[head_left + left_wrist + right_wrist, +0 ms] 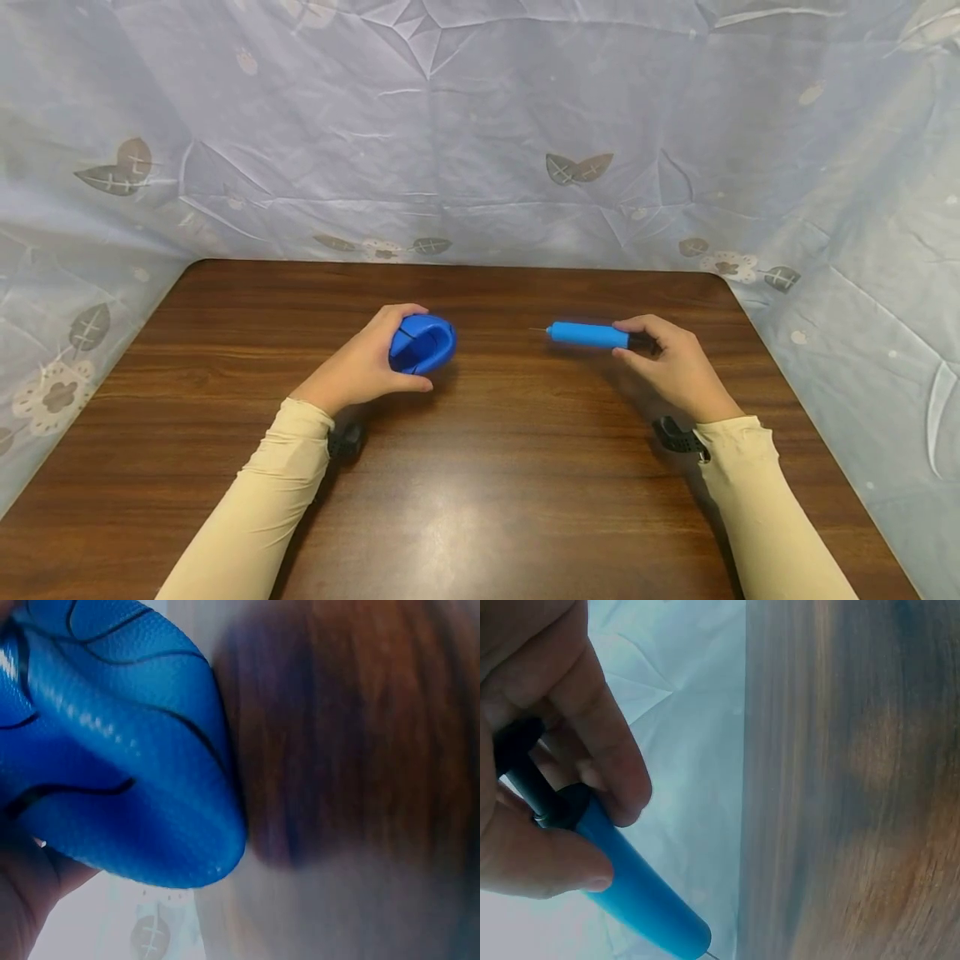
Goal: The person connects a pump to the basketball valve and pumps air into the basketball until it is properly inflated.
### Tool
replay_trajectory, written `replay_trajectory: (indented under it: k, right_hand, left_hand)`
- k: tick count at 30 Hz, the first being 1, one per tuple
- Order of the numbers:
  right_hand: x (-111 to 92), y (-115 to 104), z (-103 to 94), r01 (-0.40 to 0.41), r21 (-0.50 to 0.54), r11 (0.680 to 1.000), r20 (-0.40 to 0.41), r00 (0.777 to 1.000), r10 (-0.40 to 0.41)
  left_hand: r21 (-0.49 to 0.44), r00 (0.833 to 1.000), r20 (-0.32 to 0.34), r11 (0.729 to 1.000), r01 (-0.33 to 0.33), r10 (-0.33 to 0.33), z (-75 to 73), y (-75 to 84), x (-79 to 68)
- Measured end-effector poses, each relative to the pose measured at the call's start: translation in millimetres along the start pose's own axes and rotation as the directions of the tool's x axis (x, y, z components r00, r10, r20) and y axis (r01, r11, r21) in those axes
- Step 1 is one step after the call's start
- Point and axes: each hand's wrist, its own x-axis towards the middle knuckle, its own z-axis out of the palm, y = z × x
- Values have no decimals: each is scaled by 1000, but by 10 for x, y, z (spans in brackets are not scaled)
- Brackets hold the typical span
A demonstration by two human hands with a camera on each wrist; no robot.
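Observation:
A blue ball with black seam lines (406, 352), dented inward like a deflated mini basketball, is held above the table by my left hand (367, 360). Fingers lie along its far side and the thumb along its near side. In the left wrist view the pebbled ball (172, 750) shows a deep fold. My right hand (678, 367) grips a blue hand pump (588, 335) near its black handle end. Its thin needle (537, 329) points left toward the ball, with a gap between them. In the right wrist view the pump's black plunger handle (536, 787) is partly pulled out.
The brown wooden table (480, 450) spreads beneath both hands. A pale floral cloth (480, 150) hangs behind the table and along its sides. A black wrist strap device (678, 435) sits at the right wrist, another (347, 440) at the left.

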Motion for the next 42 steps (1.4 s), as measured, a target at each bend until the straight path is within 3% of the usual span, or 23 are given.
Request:
replay_trajectory:
  k: [5,10,16,25,31,36,42]
  right_hand:
    - [2,-4,21,34,18,999,-20,999,-34]
    - [29,-31,35,69,72,995,-48,997,-66]
    - [82,-107,9,103,131,986,-92,992,-92]
    - [235,-300,4,157,271,950,-142,982,-122]
    - [341,-569,29,236,341,910,-146,969,-197]
    - [305,-720,42,302,334,893,-148,952,-267]
    - [316,-763,99,386,377,842,-163,922,-350]
  left_hand:
    - [65,998,-61,998,-22,26,-19,-8,-13]
    - [53,994,-113,999,-4,10,-61,9,-28]
    - [44,981,-177,996,-76,83,-122,46,-4]
    - [51,940,-277,980,-195,201,-208,35,56]
    - [108,905,-317,959,-260,282,-260,69,95]
    - [168,904,-311,954,-250,292,-260,115,94]
    - [217,914,-303,953,-212,272,-253,157,82]
